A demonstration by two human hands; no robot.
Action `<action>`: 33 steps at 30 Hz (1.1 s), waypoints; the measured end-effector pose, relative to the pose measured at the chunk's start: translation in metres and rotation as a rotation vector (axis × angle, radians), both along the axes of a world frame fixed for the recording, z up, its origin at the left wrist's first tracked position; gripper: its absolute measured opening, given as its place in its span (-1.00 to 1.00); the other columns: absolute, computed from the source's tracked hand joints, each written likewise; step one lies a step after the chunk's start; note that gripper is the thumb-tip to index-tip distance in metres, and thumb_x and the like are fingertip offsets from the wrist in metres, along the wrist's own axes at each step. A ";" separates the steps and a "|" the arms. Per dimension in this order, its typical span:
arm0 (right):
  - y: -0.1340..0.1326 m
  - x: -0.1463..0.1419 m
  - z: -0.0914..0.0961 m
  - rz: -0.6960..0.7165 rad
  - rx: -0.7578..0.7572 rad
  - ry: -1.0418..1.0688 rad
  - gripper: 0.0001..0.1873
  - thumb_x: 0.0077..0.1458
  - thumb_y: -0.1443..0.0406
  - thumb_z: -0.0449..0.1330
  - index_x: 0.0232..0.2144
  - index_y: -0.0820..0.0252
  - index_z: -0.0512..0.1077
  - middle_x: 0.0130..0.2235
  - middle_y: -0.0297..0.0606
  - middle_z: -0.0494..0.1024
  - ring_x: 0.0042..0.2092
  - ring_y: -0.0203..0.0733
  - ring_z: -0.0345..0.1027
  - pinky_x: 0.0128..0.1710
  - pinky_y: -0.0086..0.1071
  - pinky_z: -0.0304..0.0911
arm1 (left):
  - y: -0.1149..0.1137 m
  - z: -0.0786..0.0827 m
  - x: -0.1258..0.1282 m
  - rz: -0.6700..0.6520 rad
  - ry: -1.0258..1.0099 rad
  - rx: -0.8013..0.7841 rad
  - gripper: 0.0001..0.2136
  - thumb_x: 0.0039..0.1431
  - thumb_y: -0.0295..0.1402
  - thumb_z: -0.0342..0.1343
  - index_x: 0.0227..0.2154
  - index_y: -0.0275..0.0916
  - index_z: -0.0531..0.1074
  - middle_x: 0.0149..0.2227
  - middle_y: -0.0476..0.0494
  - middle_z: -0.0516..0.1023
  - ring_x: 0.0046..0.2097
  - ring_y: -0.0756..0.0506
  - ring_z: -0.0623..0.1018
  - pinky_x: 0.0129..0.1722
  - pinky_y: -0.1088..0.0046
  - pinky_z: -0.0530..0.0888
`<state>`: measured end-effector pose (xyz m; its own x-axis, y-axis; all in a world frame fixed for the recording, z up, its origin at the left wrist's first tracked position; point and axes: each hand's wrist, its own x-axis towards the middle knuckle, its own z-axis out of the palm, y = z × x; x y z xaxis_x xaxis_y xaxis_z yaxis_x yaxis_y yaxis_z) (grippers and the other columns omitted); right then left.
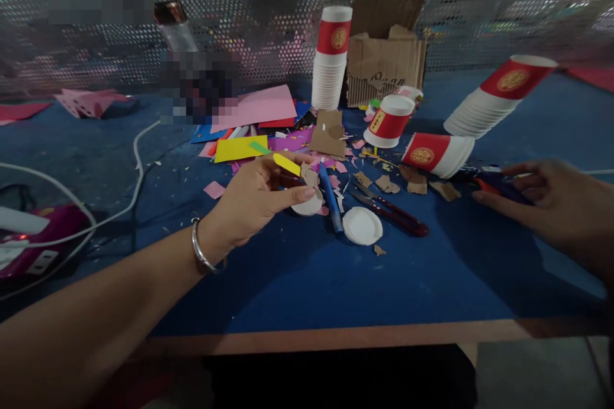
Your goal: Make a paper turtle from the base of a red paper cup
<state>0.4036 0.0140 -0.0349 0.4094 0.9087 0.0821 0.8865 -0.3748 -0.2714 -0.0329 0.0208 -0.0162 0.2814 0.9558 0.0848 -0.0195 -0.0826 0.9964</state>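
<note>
My left hand (256, 201) is over the middle of the blue table (307, 281), its fingers pinched around a small white cup piece (308, 204) with a brown cardboard bit and a yellow paper strip (286, 164) at the fingertips. My right hand (551, 204) lies at the right, fingers stretched toward a dark blue and red tool (494, 182) that it touches. A blue pen (331, 199), a white round disc (362, 225) and dark red scissors (391, 211) lie between the hands.
Red-and-white paper cups: an upright stack (330, 57), a leaning stack (494, 99), a tipped cup (436, 154) and an upside-down one (389, 121). A cardboard box (386, 64) stands behind. Coloured paper scraps (254, 112) litter the centre. A white cable (137, 166) and a magenta device (38, 243) lie left.
</note>
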 end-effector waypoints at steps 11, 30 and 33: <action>-0.001 0.021 -0.016 0.038 0.112 0.037 -0.35 -0.21 -0.28 0.34 -0.19 -0.05 0.45 -0.12 0.01 0.69 -0.07 0.30 0.60 -0.04 0.13 0.41 | -0.025 0.006 0.007 -0.149 0.272 0.049 -0.66 0.07 -0.37 0.45 -0.08 -0.20 0.57 -0.19 -0.03 0.66 -0.21 -0.07 0.61 -0.15 0.35 0.55; -0.001 0.016 -0.021 0.052 0.122 0.048 -0.17 -0.31 -0.35 0.33 -0.12 0.01 0.43 -0.16 -0.01 0.64 -0.12 0.29 0.59 -0.08 0.13 0.47 | -0.045 0.038 -0.021 -0.289 1.123 0.485 -0.65 0.17 -0.52 0.32 0.02 -0.13 0.60 0.06 -0.16 0.62 0.16 -0.31 0.56 0.15 0.06 0.51; -0.002 0.018 -0.022 0.056 0.113 0.022 -0.17 -0.28 -0.36 0.32 -0.10 0.00 0.44 -0.13 -0.03 0.65 -0.10 0.28 0.60 -0.07 0.11 0.46 | -0.024 0.040 -0.038 -0.141 1.143 0.600 -0.75 0.29 -0.44 0.24 0.01 -0.14 0.59 0.07 -0.17 0.63 0.20 -0.30 0.56 0.25 0.07 0.47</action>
<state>0.4213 0.0120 -0.0566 0.3608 0.9157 0.1768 0.8986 -0.2906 -0.3287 -0.0705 -0.0030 0.0234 0.5727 0.8089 0.1330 0.7665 -0.5860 0.2628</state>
